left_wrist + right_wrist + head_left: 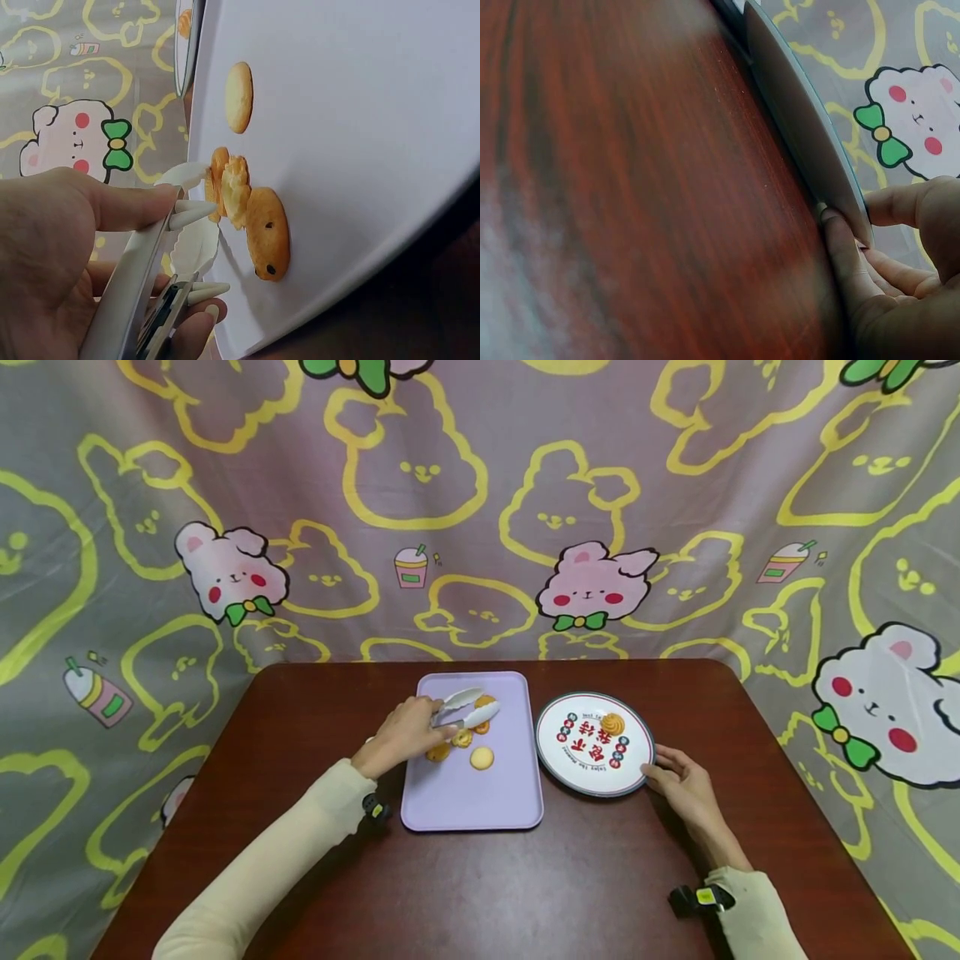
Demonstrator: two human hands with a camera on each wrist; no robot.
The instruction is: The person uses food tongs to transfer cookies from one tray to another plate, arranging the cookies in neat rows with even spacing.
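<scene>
My left hand [405, 732] grips a pair of tongs [124, 289] with pale scalloped tips, held over a lilac tray [472, 802]. The tips are spread apart around a small cookie [485, 701] toward the tray's far side; whether they touch it I cannot tell. Nearer lie a pale round cookie [482, 758], a ruffled cookie [237, 191] and an oval cookie with dark bits [268, 236]. My right hand [686, 789] pinches the near right rim of a white plate [555, 752] with red characters, thumb on top and fingers beneath. On that plate sits a swirled cookie [612, 724].
Tray and plate stand side by side on a dark reddish-brown wooden table [480, 893]. Behind and at both sides hangs a curtain [465, 460] printed with cartoon bears and bunnies.
</scene>
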